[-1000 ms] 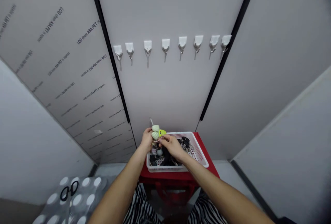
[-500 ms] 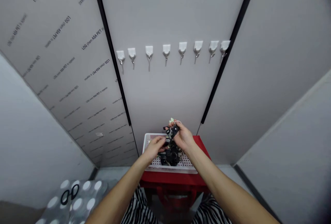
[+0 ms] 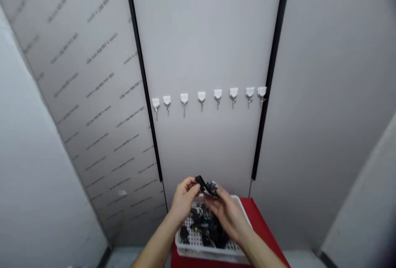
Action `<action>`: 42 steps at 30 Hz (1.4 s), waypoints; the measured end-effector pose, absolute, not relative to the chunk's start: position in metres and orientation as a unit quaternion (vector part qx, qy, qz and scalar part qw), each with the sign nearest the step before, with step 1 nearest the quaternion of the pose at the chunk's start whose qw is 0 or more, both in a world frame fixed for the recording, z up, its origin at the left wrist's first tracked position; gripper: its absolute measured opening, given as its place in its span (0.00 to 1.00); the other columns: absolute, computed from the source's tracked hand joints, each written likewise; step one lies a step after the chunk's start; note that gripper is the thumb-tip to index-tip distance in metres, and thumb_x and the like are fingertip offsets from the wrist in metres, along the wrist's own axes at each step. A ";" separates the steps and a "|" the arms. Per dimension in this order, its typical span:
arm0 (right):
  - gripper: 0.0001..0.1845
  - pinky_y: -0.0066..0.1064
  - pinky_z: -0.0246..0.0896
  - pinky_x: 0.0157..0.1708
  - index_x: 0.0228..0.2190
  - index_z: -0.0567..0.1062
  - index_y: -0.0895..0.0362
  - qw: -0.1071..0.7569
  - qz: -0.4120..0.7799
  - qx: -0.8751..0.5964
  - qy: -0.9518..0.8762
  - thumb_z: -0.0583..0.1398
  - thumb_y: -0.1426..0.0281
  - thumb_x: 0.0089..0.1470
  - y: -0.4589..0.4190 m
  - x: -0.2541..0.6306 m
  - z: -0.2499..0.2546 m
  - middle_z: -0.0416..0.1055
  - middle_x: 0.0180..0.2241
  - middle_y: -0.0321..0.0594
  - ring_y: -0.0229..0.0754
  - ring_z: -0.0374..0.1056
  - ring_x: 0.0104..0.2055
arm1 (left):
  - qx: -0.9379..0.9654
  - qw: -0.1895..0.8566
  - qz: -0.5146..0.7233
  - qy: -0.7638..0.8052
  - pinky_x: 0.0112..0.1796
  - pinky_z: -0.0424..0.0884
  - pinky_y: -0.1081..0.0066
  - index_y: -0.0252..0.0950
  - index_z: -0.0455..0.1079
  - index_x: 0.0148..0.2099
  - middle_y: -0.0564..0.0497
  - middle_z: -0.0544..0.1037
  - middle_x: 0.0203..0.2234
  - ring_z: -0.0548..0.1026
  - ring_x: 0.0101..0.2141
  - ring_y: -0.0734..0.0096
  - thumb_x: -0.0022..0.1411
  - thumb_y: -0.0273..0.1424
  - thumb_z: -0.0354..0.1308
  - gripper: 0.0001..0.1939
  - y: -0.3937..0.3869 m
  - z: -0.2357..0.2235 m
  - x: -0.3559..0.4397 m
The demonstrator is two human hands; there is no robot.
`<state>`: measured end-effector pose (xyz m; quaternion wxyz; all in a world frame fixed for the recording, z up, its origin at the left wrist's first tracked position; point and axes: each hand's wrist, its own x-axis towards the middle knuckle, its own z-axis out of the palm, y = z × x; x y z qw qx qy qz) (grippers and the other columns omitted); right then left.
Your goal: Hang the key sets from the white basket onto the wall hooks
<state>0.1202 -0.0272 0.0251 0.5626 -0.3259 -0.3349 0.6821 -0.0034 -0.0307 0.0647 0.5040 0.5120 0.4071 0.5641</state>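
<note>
A black strap keychain [image 3: 202, 186] is stretched between my two hands above the basket. My left hand [image 3: 185, 197] pinches the strap's looped upper end between thumb and fingers. The other end is in the fingers of my right hand [image 3: 227, 210], beside a small dark, shiny trinket [image 3: 212, 186] that seems joined to the strap. Below lies a white perforated plastic basket [image 3: 210, 253] holding a jumble of black items [image 3: 213, 231], some with metal bits. My right hand partly covers that pile.
The basket stands on a red cloth-like surface [image 3: 262, 226]. A row of several white adhesive hooks [image 3: 201, 96] with metal prongs crosses the pale panel [image 3: 204, 144] ahead. Black vertical strips [image 3: 269, 86] border that panel, and a panel with printed lettering stands left.
My view has tilted up, so the hooks sit lower. Both hands have risen from close over the basket. The black strap now stretches out between them.
</note>
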 end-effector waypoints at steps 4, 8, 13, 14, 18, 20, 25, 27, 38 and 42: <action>0.19 0.29 0.53 0.19 0.15 0.65 0.59 0.385 0.557 -0.493 -0.546 0.49 0.56 0.40 -0.034 0.127 0.016 0.64 0.15 0.40 0.37 0.60 0.17 | 0.505 0.491 0.591 0.394 0.23 0.57 0.79 0.32 0.63 0.24 0.55 0.65 0.16 0.60 0.19 0.82 0.39 0.33 0.53 0.09 -0.020 0.079 -0.002; 0.15 0.29 0.53 0.30 0.22 0.67 0.57 0.486 0.368 -0.449 -0.653 0.51 0.58 0.39 -0.030 0.129 0.034 0.66 0.24 0.41 0.40 0.60 0.29 | 0.560 0.513 0.526 0.382 0.23 0.57 0.78 0.31 0.64 0.22 0.55 0.65 0.15 0.60 0.18 0.82 0.38 0.30 0.53 0.06 -0.019 0.089 -0.002; 0.19 0.26 0.52 0.26 0.24 0.68 0.60 0.462 0.465 -0.343 -0.673 0.49 0.57 0.41 -0.022 0.111 0.067 0.64 0.20 0.38 0.36 0.57 0.24 | 0.616 0.501 0.479 0.375 0.23 0.58 0.77 0.32 0.66 0.22 0.55 0.66 0.13 0.62 0.18 0.79 0.39 0.29 0.53 0.05 -0.023 0.107 -0.013; 0.19 0.25 0.50 0.24 0.23 0.68 0.61 0.464 0.484 -0.340 -0.659 0.49 0.57 0.41 -0.020 0.106 0.072 0.63 0.18 0.37 0.34 0.56 0.22 | 0.613 0.497 0.486 0.374 0.24 0.58 0.77 0.32 0.66 0.21 0.55 0.66 0.13 0.62 0.18 0.79 0.39 0.28 0.53 0.04 -0.022 0.111 -0.017; 0.19 0.23 0.47 0.20 0.24 0.67 0.61 0.462 0.568 -0.308 -0.607 0.49 0.57 0.41 -0.013 0.093 0.088 0.60 0.16 0.35 0.30 0.52 0.19 | 0.570 0.487 0.540 0.383 0.26 0.58 0.77 0.31 0.65 0.22 0.54 0.68 0.14 0.63 0.20 0.80 0.39 0.28 0.53 0.05 -0.018 0.122 -0.032; 0.18 0.23 0.46 0.19 0.24 0.67 0.61 0.454 0.589 -0.313 -0.590 0.51 0.58 0.39 -0.009 0.087 0.094 0.60 0.17 0.34 0.30 0.52 0.18 | 0.551 0.479 0.557 0.395 0.25 0.58 0.78 0.31 0.66 0.23 0.54 0.68 0.16 0.64 0.20 0.80 0.38 0.28 0.54 0.05 -0.015 0.124 -0.034; 0.13 0.24 0.46 0.20 0.17 0.68 0.61 0.489 0.478 -0.375 -0.625 0.54 0.63 0.36 0.002 0.071 0.101 0.60 0.16 0.34 0.31 0.53 0.20 | 0.514 0.396 0.604 0.462 0.21 0.57 0.79 0.31 0.65 0.22 0.55 0.67 0.16 0.62 0.19 0.81 0.35 0.29 0.56 0.07 -0.009 0.127 -0.035; 0.09 0.24 0.48 0.22 0.19 0.69 0.60 0.498 0.446 -0.363 -0.649 0.55 0.66 0.34 0.005 0.064 0.107 0.62 0.17 0.34 0.32 0.55 0.22 | 0.503 0.379 0.615 0.475 0.20 0.57 0.78 0.31 0.65 0.21 0.55 0.67 0.15 0.62 0.18 0.81 0.35 0.30 0.56 0.07 -0.006 0.131 -0.039; 0.11 0.21 0.49 0.19 0.23 0.62 0.59 0.529 0.479 -0.324 -0.621 0.56 0.69 0.31 0.033 0.028 0.179 0.60 0.17 0.30 0.29 0.56 0.20 | 0.541 0.307 0.631 0.463 0.22 0.60 0.77 0.31 0.64 0.24 0.55 0.67 0.14 0.63 0.17 0.82 0.33 0.27 0.57 0.09 0.007 0.204 -0.102; 0.10 0.22 0.50 0.19 0.22 0.62 0.58 0.586 0.381 -0.303 -0.648 0.56 0.67 0.32 0.052 0.000 0.208 0.60 0.16 0.29 0.30 0.56 0.19 | 0.536 0.223 0.660 0.478 0.22 0.60 0.77 0.32 0.59 0.20 0.57 0.64 0.13 0.62 0.16 0.82 0.37 0.29 0.54 0.07 0.028 0.233 -0.117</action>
